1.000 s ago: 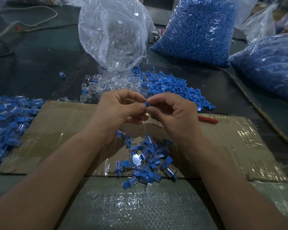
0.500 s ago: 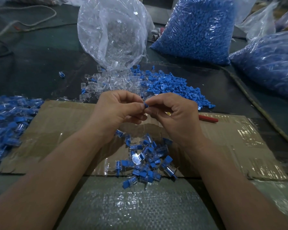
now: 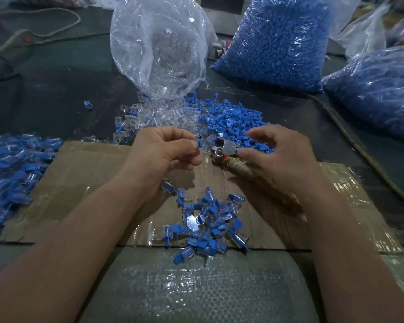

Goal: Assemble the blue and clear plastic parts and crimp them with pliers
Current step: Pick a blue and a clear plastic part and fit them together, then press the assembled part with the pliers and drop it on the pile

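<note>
Hands part now: right hand [image 3: 285, 157] brings up the pliers [image 3: 222, 147], grip closed on the wrapped handle. Left hand [image 3: 163, 155] pinches the blue-and-clear part [image 3: 200, 143] above the far edge of the cardboard [image 3: 91, 173]. It looks light, stiff and slick, probably best pinched by its clear body.

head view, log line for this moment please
left hand: pinches blue part | right hand: holds pliers | pliers: beside blue part, not on it | stage: pre-crimp
</note>
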### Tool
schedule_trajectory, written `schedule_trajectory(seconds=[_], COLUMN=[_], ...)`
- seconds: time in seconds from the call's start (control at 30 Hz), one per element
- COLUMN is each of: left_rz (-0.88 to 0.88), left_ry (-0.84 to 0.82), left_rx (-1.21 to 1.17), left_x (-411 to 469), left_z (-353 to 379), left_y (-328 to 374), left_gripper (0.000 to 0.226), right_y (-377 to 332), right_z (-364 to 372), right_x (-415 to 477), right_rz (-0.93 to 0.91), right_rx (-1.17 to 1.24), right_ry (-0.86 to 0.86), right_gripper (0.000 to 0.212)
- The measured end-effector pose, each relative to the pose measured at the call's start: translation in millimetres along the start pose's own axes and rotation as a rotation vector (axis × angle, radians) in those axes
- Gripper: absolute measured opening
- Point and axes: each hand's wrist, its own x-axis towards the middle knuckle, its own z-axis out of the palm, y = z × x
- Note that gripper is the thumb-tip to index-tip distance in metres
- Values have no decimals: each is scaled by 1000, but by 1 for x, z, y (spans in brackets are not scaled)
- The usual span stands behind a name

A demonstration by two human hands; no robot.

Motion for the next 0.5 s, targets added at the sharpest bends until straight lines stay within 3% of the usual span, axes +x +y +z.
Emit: schedule_trajectory(seconds=[0.17,0.3,0.4,0.5], left_rz=[-11,-13,-13,-17], left_ry=[6,3,-21,-32], left_rx=[-28,-39,-45,-52], left_x=[1,2,1,1], left_z=[-3,-3,-3,-2], left_y=[-1,-2,-1,-1], left_gripper=[8,7,16,16], right_y=[18,21,19,15], right_z=[-12,-9,-8,-9], right_x=[2,4,6,5], right_rz=[204,232,247,243], right_rx=[-182,-376,-385,-322], right_ry=[-313,-462,-456,-411], right_gripper=[80,95,88,58])
